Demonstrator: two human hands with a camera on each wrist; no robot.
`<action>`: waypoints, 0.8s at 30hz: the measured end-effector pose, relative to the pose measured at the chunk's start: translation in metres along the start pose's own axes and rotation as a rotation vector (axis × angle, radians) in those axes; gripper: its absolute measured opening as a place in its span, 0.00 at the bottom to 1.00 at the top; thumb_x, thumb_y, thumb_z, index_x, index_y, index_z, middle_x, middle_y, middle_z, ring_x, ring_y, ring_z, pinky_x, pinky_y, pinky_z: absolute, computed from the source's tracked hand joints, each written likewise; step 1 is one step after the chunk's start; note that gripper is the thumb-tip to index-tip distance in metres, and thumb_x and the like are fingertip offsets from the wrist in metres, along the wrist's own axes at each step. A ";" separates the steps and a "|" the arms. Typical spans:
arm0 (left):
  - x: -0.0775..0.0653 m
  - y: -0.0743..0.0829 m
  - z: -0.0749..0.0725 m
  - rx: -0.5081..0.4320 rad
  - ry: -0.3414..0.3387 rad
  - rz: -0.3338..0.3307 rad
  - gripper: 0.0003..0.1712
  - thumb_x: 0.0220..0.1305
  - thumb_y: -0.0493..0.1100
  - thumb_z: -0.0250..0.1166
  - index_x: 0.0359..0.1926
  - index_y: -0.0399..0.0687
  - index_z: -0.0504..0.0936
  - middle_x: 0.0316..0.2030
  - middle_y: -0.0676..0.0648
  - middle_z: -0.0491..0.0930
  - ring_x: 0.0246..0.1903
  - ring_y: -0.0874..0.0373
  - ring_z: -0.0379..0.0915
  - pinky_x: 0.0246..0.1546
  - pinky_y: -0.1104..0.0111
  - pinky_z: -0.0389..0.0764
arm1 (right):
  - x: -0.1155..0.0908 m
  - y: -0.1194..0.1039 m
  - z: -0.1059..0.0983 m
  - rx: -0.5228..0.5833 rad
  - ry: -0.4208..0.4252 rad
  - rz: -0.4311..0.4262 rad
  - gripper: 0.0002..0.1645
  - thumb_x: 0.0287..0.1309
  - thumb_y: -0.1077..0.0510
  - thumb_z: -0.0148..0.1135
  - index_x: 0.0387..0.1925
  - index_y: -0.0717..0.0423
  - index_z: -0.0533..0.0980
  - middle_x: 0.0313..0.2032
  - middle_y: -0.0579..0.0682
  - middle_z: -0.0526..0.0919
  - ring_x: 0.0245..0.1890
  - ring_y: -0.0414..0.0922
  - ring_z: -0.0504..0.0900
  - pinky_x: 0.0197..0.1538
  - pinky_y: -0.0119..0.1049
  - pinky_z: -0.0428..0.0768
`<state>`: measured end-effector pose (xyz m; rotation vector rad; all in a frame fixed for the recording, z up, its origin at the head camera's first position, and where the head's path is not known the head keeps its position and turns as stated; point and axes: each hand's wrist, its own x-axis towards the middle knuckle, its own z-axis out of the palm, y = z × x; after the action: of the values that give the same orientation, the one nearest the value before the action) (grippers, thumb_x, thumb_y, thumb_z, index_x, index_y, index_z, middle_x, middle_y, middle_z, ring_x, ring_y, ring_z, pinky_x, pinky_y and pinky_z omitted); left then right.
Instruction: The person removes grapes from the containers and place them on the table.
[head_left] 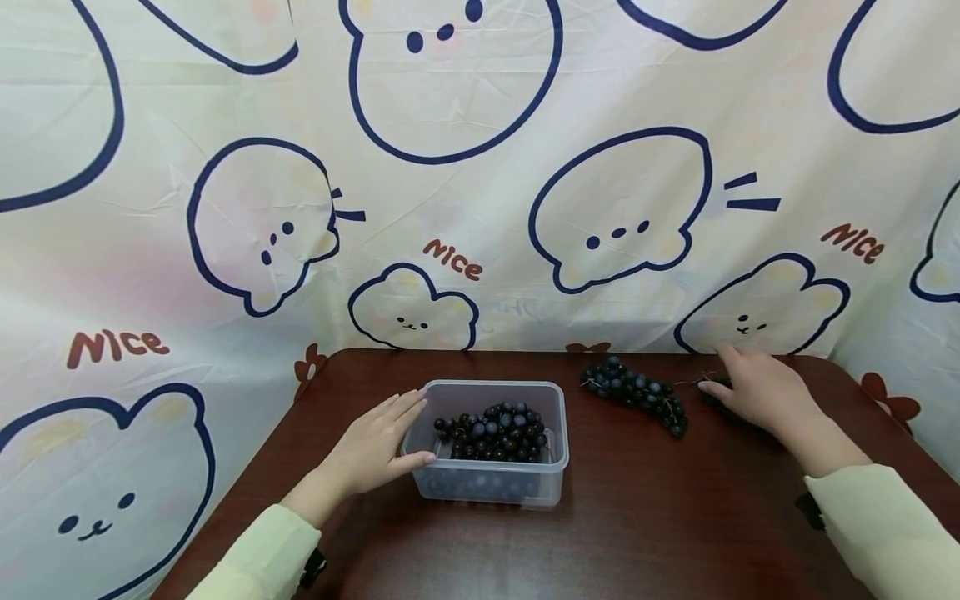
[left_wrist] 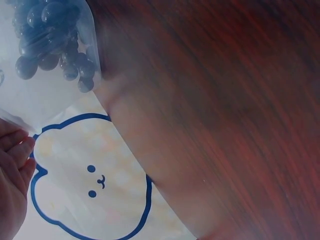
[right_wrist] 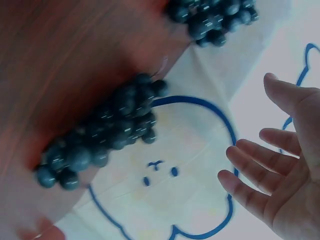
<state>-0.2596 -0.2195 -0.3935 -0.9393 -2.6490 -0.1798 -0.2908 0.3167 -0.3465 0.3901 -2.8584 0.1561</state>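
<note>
Tub (head_left: 552, 483) on bench (head_left: 622, 533), w/ grapes (head_left: 495, 431) inside. L hand (head_left: 378, 442) at tub's L side, fingers straight, thumb apart. Nearer bunch (head_left: 633, 393) R of tub; far bunch (right_wrist: 105, 127) further R, R hand (head_left: 765, 392) by it, fingers apart.

The word "Nice" can be read three times, printed in reddish-brown letters on the pale cloth (head_left: 495, 204) behind and beside the table (head_left: 637, 525). The left "Nice" (head_left: 118, 348) is the largest, nearly level, above a big bear drawing (head_left: 101, 483). The middle "Nice" (head_left: 453, 260) slopes down to the right, just above a small bear drawing (head_left: 412, 312) at the far side. The right "Nice" (head_left: 852, 243) slopes likewise, above another bear drawing (head_left: 761, 308). Faint marks (head_left: 534, 311) right of the small bear are too pale to read.
</note>
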 end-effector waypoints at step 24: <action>0.000 0.001 0.000 -0.009 -0.003 -0.006 0.46 0.61 0.67 0.59 0.67 0.36 0.69 0.68 0.40 0.64 0.67 0.46 0.59 0.65 0.51 0.61 | 0.012 -0.104 -0.025 -0.005 0.197 -0.270 0.37 0.57 0.49 0.69 0.61 0.68 0.70 0.52 0.66 0.78 0.49 0.60 0.79 0.45 0.55 0.80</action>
<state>-0.2590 -0.2184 -0.3933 -0.9351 -2.6560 -0.1927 -0.2672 0.2171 -0.3121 0.7113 -2.5822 0.1280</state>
